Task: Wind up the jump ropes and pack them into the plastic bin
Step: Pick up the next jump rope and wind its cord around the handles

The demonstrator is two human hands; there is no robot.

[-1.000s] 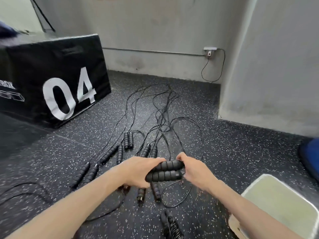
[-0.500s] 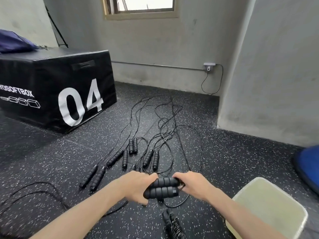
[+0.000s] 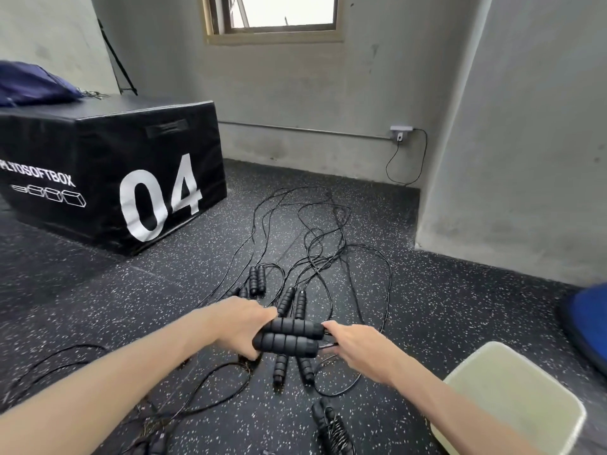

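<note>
Jump ropes with ribbed black foam handles [image 3: 289, 337] sit mid-frame, paired side by side so the cord wraps neatly: left hand [image 3: 241, 325] clamped round one end, right hand [image 3: 353, 339] pinching the cord end, pale translucent plastic bin [image 3: 512, 408] waiting lower right.

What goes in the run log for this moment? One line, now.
left hand: shut on paired handles | right hand: pinching cord at handle ends | plastic bin: nothing seen inside | other ropes: loose on floor
</note>
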